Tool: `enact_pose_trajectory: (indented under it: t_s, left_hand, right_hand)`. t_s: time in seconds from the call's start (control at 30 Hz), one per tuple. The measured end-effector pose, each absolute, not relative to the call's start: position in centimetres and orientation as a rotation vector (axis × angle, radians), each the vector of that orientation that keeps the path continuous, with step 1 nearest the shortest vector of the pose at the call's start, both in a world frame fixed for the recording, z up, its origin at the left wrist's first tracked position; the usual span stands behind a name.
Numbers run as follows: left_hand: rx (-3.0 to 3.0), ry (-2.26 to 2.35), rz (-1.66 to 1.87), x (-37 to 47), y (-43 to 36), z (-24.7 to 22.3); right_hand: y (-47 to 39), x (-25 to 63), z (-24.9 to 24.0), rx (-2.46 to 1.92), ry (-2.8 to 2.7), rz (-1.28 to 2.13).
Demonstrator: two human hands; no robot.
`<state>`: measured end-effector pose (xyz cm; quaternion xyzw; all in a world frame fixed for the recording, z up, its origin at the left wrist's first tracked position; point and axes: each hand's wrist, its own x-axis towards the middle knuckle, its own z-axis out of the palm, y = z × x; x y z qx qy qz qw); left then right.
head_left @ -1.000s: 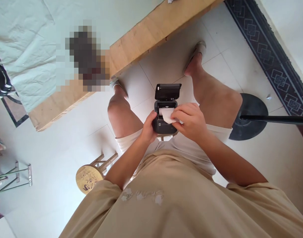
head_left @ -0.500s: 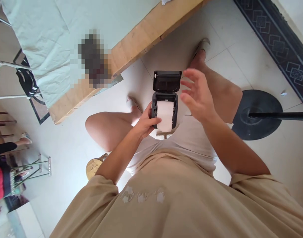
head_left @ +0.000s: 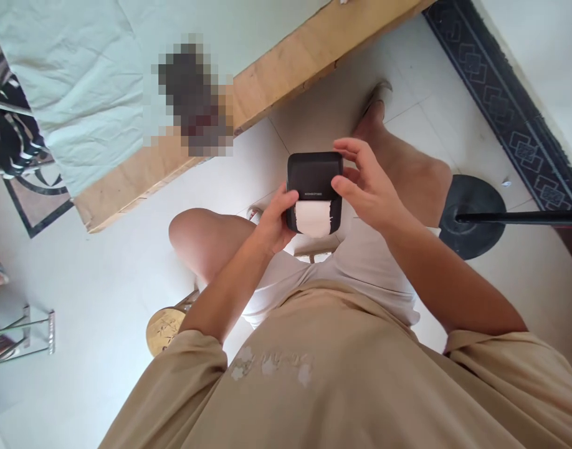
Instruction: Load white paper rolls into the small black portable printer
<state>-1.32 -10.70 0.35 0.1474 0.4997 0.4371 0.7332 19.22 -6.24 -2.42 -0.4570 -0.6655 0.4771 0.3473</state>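
Observation:
A small black label printer (head_left: 314, 174) is held above my lap, its lid down over the body. White paper (head_left: 313, 218) comes out from under the lid's front edge and hangs over the near part of the case. My left hand (head_left: 277, 218) grips the printer's left side, thumb on top near the lid's corner. On the other side my right hand (head_left: 363, 184) has its fingers apart, with thumb and fingertips at the lid's right edge. Whether those fingertips press on the lid is hard to tell.
A table with a pale green cloth (head_left: 94, 81) and a wooden edge (head_left: 276, 93) stands ahead. On it a dark object (head_left: 192, 93) is blurred out. To the right is a round black base (head_left: 473, 234) with a pole. A round stool (head_left: 165, 330) is at lower left.
The printer's lid has gone from raised to down, covering the paper compartment. My right hand has moved slightly left to the lid's edge. My left hand still holds the printer.

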Motion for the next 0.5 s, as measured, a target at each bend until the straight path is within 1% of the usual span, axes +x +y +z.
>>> enact_pose_trajectory:
  t_s: [0.13,0.27,0.37,0.5]
  left_hand:
    - [0.388,1.047,0.924,-0.5,-8.7,1.2]
    - [0.404,0.918,0.934,-1.1,-6.1,1.0]
    - [0.383,0.894,0.9,-2.0,-4.7,0.1]
    - [0.382,0.897,0.855,-2.6,-3.6,-1.0]
  right_hand:
    - [-3.2,19.3,-0.1,-1.325,-1.766,1.298]
    - [0.6,19.6,2.1,-1.327,-1.96,1.341]
    - [2.0,19.8,2.3,-1.283,-2.047,1.339]
    - [2.1,19.8,1.4,-1.384,-2.01,1.414]
